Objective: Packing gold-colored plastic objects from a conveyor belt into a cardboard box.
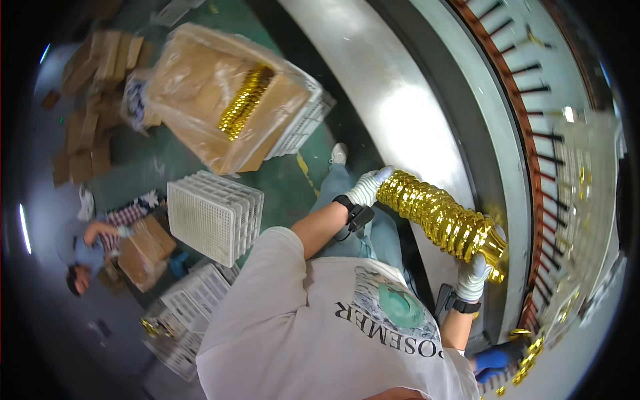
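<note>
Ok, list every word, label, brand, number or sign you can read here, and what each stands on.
Shirt: large dark lettering beside a green print; legible, but I won't copy it out.
Gold stack in the hands: no lettering that I can make out.
Black wristbands: any marks are too small to read.
Plastic-covered box: no readable text.

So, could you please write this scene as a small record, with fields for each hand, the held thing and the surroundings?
Left hand: gloved, holding the upper end of the gold stack
Right hand: gloved, holding its lower end
Held thing: long, shiny, ridged, slanting down to the right
Upper left: cardboard box with plastic film, second gold stack inside
Left: white plastic crates on green floor
</note>
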{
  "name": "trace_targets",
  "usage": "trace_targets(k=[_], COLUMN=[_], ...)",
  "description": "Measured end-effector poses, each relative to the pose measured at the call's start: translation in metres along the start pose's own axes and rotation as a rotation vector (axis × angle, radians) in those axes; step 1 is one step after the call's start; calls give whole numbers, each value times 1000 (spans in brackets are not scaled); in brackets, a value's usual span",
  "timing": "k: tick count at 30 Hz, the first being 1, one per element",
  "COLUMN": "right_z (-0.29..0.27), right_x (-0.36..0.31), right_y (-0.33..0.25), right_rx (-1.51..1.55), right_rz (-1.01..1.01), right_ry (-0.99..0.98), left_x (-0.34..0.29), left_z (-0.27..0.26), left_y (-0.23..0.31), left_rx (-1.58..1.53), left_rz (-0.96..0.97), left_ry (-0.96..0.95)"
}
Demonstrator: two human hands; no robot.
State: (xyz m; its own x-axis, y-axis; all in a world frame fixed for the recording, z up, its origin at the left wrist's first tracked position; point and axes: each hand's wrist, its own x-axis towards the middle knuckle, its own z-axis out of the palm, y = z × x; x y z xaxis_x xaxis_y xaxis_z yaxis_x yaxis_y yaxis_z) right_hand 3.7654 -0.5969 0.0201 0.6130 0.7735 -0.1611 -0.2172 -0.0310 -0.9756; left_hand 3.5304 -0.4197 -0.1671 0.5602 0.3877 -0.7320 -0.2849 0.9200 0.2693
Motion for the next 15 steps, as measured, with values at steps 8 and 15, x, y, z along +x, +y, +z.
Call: trace_targets(k=[8, 15], right_z=[255, 554], right_x=[83, 184], right_y=[-55, 43], right_rx=[132, 54], right_rz=[-242, -59], right_ry=[-507, -746], left_x=[-120, -121], left_z=[-77, -274], left_y=[230, 428], left_rx=[-86, 611], left_rz=[563, 804], left_ry=[96, 707])
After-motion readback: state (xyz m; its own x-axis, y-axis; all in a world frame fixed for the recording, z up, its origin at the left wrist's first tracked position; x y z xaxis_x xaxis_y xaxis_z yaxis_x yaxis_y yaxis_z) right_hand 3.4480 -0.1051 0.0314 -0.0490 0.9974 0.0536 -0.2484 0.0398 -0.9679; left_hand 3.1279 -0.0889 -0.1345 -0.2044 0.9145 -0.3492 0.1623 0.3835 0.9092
